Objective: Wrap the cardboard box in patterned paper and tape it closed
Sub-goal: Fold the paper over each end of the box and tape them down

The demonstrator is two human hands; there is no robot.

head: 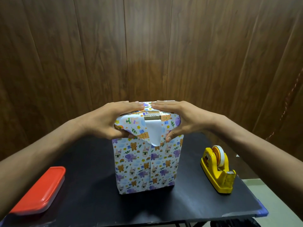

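The cardboard box (146, 166) stands upright at the centre of the dark surface (188, 208). Patterned paper (164, 167) with bears, elephants and rainbows covers its near face, where a vertical overlap seam runs down the middle. Only a small strip of brown cardboard shows at the top of the box, between the two hands.

The left hand (111, 122) lies over the top left edge of the box. Its fingers are extended flat along the far part of the top, and its thumb is tucked under a folded paper flap at the upper left corner of the near face. The right hand (182, 120) mirrors it on the top right edge of the box: fingers extended flat on the top, thumb pressing the paper against the upper right of the near face. The fingertips of both hands nearly meet at the middle of the top.

Between the thumbs, a loose flap (153, 133) of paper hangs over the top front edge of the box, its white underside facing the camera.

A yellow tape dispenser (218, 171) with a roll of tape mounted sits on the surface to the right of the box, apart from it. A flat container with a red lid (41, 190) lies to the left of the box, near the surface edge. A wood-grain wall (147, 46) stands behind the box.
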